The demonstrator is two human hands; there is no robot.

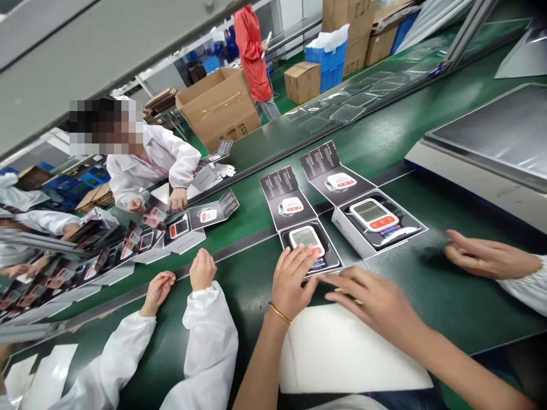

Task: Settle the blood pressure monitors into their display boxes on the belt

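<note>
Fingers outstretched, my left hand (294,279) lies over the front of an open box (331,250) that holds a white and orange blood pressure monitor (305,236). Its fingertips appear to rest at the monitor's lower edge, hiding part of it. My right hand (376,299) is just right of it, fingers extended toward the box's front corner and slightly blurred; I see nothing held in it. A second open box (350,228) with a like monitor (374,214) stands to the right. Below my hands is a white sheet (342,353).
At left are a co-worker's two hands (203,267); another hand (491,256) reaches in from the right. Across the green belt (252,210), a person in white (154,154) handles boxes. Several open boxes (183,230) line the left. A metal-edged machine (491,154) stands right.
</note>
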